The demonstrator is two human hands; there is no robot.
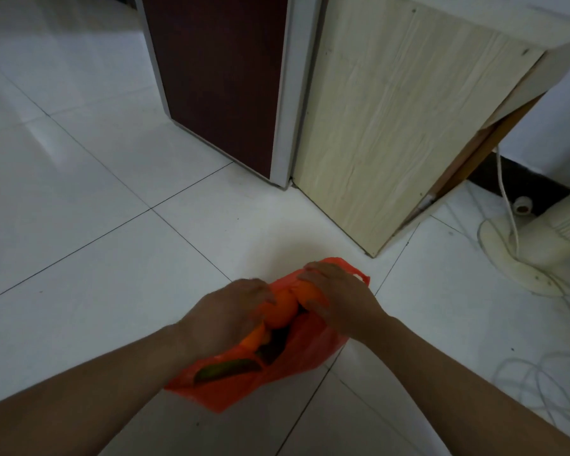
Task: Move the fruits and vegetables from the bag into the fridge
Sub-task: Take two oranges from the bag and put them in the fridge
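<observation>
An orange plastic bag [297, 357] lies open on the white tiled floor in front of me. My left hand [227, 311] and my right hand [336, 297] both grip oranges at the bag's mouth; one orange [282, 314] shows between them and another orange [255, 339] peeks out under my left palm. A green vegetable [227, 370] and a dark item [277, 343] lie inside the bag. The fridge [224, 83], dark red with a grey frame, stands shut straight ahead.
A pale wooden cabinet [385, 126] stands right of the fridge. A cream floor fan base [520, 255] and loose white cables [547, 383] lie at the right. White floor tiles [96, 209] spread to the left.
</observation>
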